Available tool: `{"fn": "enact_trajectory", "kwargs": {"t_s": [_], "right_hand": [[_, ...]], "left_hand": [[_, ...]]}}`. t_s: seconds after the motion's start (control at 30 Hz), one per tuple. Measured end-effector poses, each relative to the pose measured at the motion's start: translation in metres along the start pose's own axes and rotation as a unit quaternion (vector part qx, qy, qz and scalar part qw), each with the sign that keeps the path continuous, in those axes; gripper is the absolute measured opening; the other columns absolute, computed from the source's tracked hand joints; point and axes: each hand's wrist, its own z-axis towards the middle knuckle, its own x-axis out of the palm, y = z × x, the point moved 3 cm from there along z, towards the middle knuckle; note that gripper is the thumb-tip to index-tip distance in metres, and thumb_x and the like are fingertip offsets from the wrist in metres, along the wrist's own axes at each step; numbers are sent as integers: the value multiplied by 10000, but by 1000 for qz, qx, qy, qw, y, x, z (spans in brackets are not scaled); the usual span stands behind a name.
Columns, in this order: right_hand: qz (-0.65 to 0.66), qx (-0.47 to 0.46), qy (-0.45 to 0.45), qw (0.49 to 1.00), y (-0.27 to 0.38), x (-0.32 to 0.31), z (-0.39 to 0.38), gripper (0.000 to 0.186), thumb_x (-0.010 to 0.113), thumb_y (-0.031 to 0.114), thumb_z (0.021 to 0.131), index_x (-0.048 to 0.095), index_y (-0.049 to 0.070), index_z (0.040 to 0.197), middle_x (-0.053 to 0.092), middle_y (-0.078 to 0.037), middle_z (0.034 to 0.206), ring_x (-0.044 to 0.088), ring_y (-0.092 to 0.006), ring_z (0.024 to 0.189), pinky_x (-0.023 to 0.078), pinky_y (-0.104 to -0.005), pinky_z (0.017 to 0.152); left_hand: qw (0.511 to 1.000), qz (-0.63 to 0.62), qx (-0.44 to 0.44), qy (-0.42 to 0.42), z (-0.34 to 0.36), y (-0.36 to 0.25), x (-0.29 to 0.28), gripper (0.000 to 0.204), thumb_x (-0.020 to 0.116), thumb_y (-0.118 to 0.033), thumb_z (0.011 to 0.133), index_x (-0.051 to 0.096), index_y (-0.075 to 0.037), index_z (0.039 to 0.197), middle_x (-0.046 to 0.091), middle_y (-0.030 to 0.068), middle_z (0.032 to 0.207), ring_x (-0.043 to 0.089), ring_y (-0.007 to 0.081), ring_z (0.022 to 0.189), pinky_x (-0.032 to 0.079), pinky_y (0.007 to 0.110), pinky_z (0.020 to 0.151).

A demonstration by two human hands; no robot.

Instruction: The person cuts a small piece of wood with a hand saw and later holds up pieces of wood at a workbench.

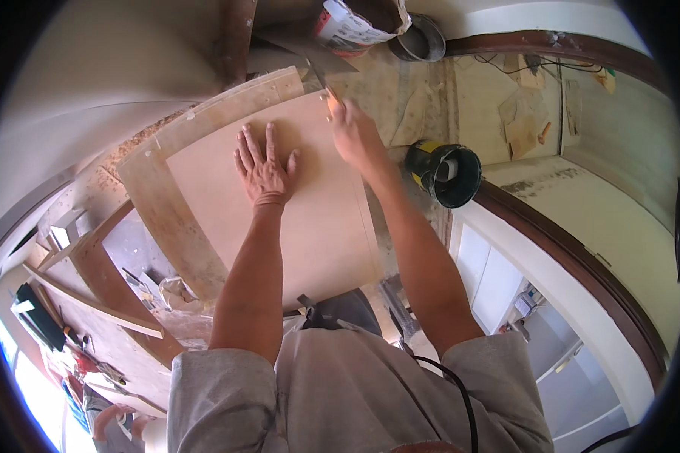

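Tan, flat rectangular sheet [325, 226] lay on a pale, scuffed wooden board [166, 211]. My read: with just my left hand [266, 172] flat on it, fingers spread, uneven push could swivel it. My right hand [351, 136] was closed round an orange-handled, dark-bladed tool [330, 93] by the far right corner; a slip could gouge that edge. Sheet's long axis ran near to far, leaning left; blade pointed away, also leftward. Dark green, yellow-banded bucket [425, 162] sat near: knock risk.

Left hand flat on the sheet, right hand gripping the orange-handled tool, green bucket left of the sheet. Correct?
No: the head view shows the green bucket right of the sheet. Rest stands: left hand flat on it, right hand gripping the tool.
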Motion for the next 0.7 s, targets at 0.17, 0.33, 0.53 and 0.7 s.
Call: {"fn": "enact_trajectory", "kwargs": {"t_s": [0.17,0.33,0.53,0.7], "right_hand": [[-50,-48,15,997,5,0,-1,290,424,226,1053,546,-26,1130,647,-330,1000,635,-508,910,509,-540,713],[91,135,57,985,32,-56,-150,374,396,304,1072,521,1,1252,637,-300,1046,597,-515,994,456,-561,812],[17,58,-3,998,7,-5,-58,331,407,286,1065,555,3,1152,645,-317,1023,619,-505,954,494,-557,762],[-11,-3,-3,1000,-10,12,-10,279,440,268,1055,544,10,1082,650,-293,906,625,-511,825,497,-551,661]], "left_hand": [[1000,2,-6,12,-4,7,2,785,498,-621,945,257,-279,1610,133,192,1676,113,360,1555,135,521,1235],[1000,0,-16,3,-12,20,2,789,500,-611,945,244,-280,1614,151,186,1675,127,349,1554,131,519,1233],[999,-6,-14,28,-10,7,-1,785,504,-598,944,242,-284,1614,142,189,1676,116,355,1555,128,518,1237],[999,3,-16,37,-5,2,-1,792,508,-608,938,245,-288,1612,125,184,1679,111,361,1555,122,520,1239]]}}
